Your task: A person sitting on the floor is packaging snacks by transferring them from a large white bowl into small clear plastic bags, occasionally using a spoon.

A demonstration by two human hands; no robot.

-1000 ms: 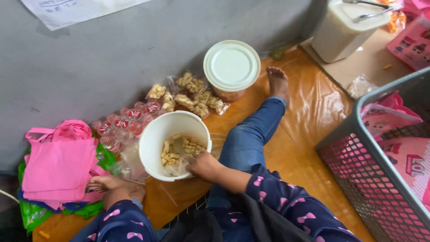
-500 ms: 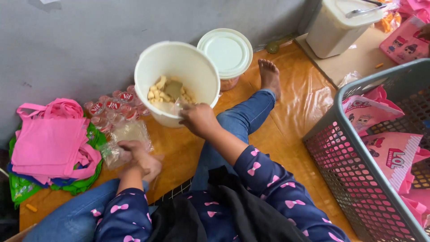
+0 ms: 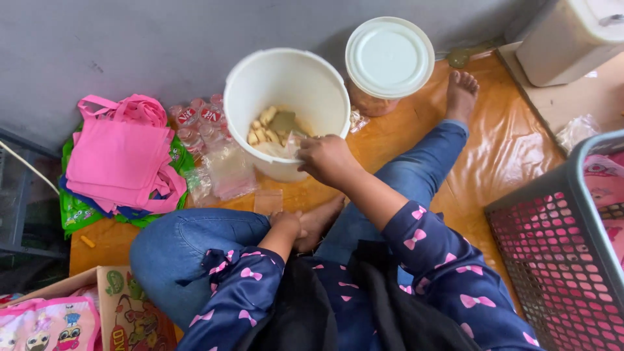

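Two hands at work, seen past my dark sleeves with pink bows. My left hand (image 3: 286,224) rests low by my bent knee and bare foot, fingers curled at the edge of a small clear bag (image 3: 268,201) lying flat on the orange mat (image 3: 513,149); I cannot tell whether they pinch it. Further out, my right hand (image 3: 328,159) sits on the near rim of the white bucket (image 3: 286,84), fingers closed on a bit of clear plastic there. Pale snack pieces (image 3: 266,130) lie in the bucket's bottom. Left of it sit clear packets (image 3: 224,172) and pink bags (image 3: 120,156). Beyond stands a white-lidded jar (image 3: 389,58), against the grey wall.
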